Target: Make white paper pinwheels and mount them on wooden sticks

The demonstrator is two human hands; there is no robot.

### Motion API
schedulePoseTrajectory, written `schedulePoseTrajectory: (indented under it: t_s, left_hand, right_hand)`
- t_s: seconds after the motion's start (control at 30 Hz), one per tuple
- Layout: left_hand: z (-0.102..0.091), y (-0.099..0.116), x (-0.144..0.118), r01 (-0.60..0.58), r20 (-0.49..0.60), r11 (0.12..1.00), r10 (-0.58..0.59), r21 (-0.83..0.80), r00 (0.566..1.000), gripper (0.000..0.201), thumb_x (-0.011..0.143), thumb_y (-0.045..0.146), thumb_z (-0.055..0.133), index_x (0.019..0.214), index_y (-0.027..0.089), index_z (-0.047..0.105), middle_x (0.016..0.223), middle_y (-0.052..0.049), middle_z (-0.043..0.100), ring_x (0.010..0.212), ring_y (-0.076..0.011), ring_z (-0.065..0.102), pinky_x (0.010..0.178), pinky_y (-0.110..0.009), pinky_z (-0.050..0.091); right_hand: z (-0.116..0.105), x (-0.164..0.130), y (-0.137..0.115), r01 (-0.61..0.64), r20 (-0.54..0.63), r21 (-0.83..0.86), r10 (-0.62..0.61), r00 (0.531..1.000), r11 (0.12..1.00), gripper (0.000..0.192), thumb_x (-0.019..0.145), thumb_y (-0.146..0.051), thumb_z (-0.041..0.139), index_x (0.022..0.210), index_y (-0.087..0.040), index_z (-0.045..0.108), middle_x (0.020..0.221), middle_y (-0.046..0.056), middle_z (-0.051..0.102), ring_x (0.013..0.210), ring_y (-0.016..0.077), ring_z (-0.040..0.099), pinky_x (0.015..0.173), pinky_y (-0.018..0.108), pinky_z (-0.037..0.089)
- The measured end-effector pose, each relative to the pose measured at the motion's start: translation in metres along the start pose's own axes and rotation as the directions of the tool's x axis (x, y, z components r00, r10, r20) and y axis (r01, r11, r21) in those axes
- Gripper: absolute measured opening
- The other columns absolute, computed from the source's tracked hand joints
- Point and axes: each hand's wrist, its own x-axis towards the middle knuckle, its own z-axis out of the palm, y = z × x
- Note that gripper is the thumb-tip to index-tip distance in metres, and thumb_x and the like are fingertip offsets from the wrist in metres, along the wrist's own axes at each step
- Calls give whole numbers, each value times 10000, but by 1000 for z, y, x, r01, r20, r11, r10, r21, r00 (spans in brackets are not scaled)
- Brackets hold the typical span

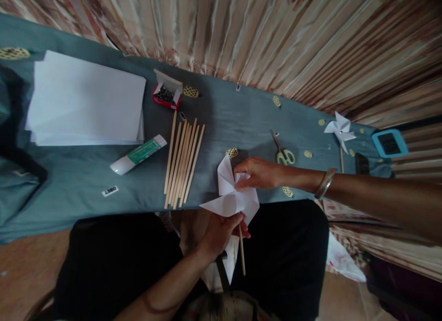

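My left hand (221, 231) grips a thin wooden stick (242, 252) that carries a white paper pinwheel (232, 195), held just over the near edge of the table. My right hand (257, 172), with a metal bangle on its wrist, pinches the pinwheel's upper right blade. A bundle of several loose wooden sticks (183, 162) lies to the left of the pinwheel. Yellow-handled scissors (283, 151) rest just beyond my right hand.
On the blue-grey cloth (86, 173) lie a stack of white paper (86, 102), a glue tube (138, 154), an open red box of pins (167, 94) and a finished pinwheel (340, 130) at far right beside a blue-framed device (389, 142). A striped curtain hangs behind.
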Motion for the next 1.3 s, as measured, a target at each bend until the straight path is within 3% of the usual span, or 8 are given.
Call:
schedulePoseTrajectory:
  t_s: [0.3, 0.9, 1.3]
  left_hand:
    - [0, -3, 1, -12, -3, 1000, 12, -3, 1000, 415, 595, 545, 730, 647, 152, 607, 564, -7, 599, 495, -151, 590, 589, -326, 517]
    - [1, -5, 4, -26, 14, 1000, 26, -1, 1000, 371, 632, 511, 689, 577, 159, 587, 546, -11, 579, 481, -141, 567, 555, -302, 491]
    - [8, -5, 3, 29, -41, 996, -32, -79, 999, 484, 537, 570, 770, 684, 134, 621, 563, -17, 626, 512, -166, 620, 582, -323, 518]
  right_hand:
    - [-3, 0, -9, -43, 12, -78, 44, 999, 996, 158, 784, -252, 643, 868, -125, 687, 845, 71, 688, 773, 185, 609, 653, 256, 348]
    - [-3, 5, -12, -114, 36, -82, 117, 992, 990, 131, 768, -270, 642, 812, -149, 663, 805, 66, 690, 756, 196, 618, 611, 244, 330]
    - [-8, 2, -5, -31, 62, -13, 32, 998, 999, 153, 796, -294, 650, 808, -142, 664, 772, 27, 665, 712, 151, 597, 611, 234, 342]
